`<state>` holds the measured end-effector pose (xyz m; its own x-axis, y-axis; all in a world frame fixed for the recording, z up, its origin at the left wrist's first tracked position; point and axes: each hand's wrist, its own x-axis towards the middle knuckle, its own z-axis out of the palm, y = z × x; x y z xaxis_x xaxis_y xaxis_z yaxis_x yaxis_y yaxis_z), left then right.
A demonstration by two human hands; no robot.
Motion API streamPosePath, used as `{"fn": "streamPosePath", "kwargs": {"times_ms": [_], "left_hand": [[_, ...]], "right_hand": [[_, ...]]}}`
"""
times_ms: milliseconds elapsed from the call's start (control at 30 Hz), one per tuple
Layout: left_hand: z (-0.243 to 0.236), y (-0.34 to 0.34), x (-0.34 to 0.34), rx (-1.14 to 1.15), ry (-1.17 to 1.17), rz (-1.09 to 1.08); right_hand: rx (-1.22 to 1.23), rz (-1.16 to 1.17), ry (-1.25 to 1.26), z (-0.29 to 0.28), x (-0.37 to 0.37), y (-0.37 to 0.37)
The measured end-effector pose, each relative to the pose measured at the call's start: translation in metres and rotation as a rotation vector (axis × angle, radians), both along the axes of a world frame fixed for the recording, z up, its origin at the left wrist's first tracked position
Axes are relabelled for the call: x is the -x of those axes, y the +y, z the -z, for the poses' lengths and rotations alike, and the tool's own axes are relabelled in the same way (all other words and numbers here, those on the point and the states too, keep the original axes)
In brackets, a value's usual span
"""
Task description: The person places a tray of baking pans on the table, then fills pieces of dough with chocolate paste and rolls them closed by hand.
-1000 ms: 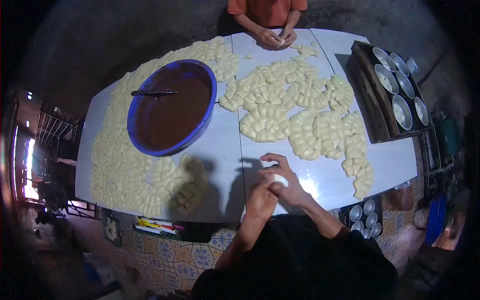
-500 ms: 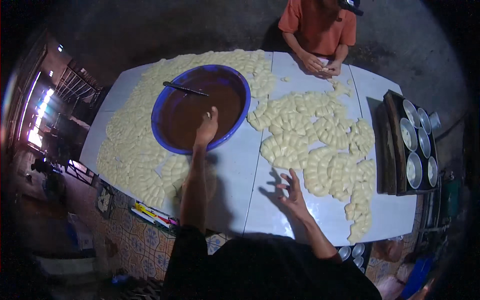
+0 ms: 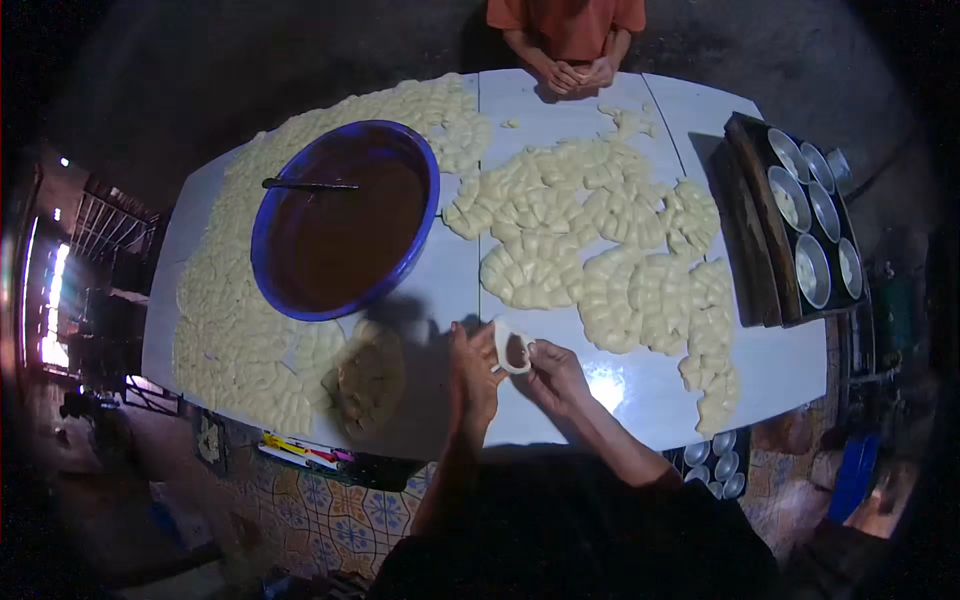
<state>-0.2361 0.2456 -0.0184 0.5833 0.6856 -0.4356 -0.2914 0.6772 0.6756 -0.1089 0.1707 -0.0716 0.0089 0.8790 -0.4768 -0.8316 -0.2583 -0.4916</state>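
A flattened piece of white dough (image 3: pixel 504 337) with a brown centre is held between my two hands above the table's near side. My left hand (image 3: pixel 472 372) supports it from the left, its fingers against the dough. My right hand (image 3: pixel 558 372) pinches its right edge. Farther left stands a blue basin (image 3: pixel 428 225) of brown filling (image 3: pixel 335 235); a dark flat utensil (image 3: pixel 310 185) rests across its far left rim. Pale dough pieces (image 3: pixel 535 268) lie close together right of the basin, and many more dough pieces (image 3: pixel 225 335) spread around its left side.
A brown-smeared round thing (image 3: pixel 370 380) lies at the near left. Metal tins (image 3: pixel 812 270) stand in a dark tray at the right, more tins (image 3: pixel 725 465) below the table edge. Across the table (image 3: pixel 440 345), a co-worker's hands (image 3: pixel 580 76) are together over the far edge.
My left hand has come out of the basin area toward me and right. My right hand has moved left to meet it, and both now hold the dough. The whole view has shifted.
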Motion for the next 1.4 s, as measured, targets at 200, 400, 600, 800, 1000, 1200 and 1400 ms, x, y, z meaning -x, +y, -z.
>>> {"fn": "streamPosePath", "kwargs": {"times_ms": [200,400,600,800,1000,1200,1400], "left_hand": [[0.004,-0.051,0.000,-0.199,0.358,-0.027],[0.019,-0.077,0.006,-0.587,0.221,0.043],[0.015,-0.098,-0.003,-0.374,0.275,0.147],[0.028,-0.112,-0.015,-1.058,0.464,0.222],[0.061,-0.106,-0.022,-1.007,0.261,0.317],[0.059,-0.087,-0.035,-0.622,0.100,0.151],[0.055,-0.078,-0.017,-0.682,0.303,0.067]], "right_hand": [[-0.430,0.054,-1.628,-0.020,0.005,-0.035],[-0.417,0.238,-0.957,-0.029,-0.011,-0.064],[-0.366,0.028,-1.310,-0.037,-0.014,-0.101],[-0.148,0.170,-1.145,-0.023,-0.014,-0.129],[-0.230,0.041,-0.993,0.002,-0.026,-0.150],[0.031,0.450,-1.067,0.031,-0.037,-0.164],[0.922,0.747,-1.887,0.066,-0.093,-0.260]]}}
